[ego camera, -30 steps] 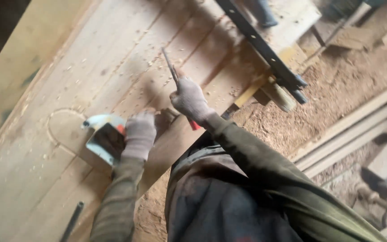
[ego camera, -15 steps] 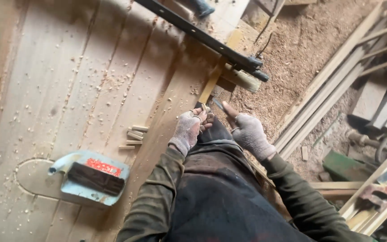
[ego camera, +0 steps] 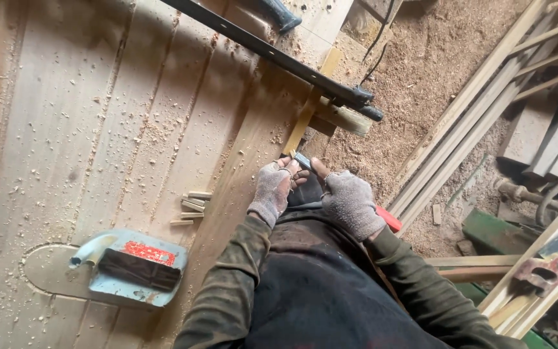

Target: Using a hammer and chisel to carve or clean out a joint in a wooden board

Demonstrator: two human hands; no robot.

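Both gloved hands meet at the edge of a wide wooden panel (ego camera: 117, 116) strewn with shavings. The left hand (ego camera: 272, 190) and the right hand (ego camera: 350, 203) close together around a small chisel (ego camera: 303, 160), whose dark metal blade shows between the fingertips, pointing away from the person toward a narrow yellowish wood strip (ego camera: 308, 113) that runs along the panel's edge just beyond the hands. Under the right wrist, a bit of red handle (ego camera: 389, 220) pokes out; whether it belongs to the tool cannot be told.

Just left of the left hand, a few short wood offcuts (ego camera: 192, 205) lie stacked on the panel. Further left and nearer the person, a light blue power tool (ego camera: 130, 265) with a red label rests beside a rounded cutout. Beyond the hands, a long black bar clamp (ego camera: 272, 55) crosses the panel diagonally. To the right of the right hand, well apart, lie sawdust-covered ground and stacked timber boards (ego camera: 485, 90).
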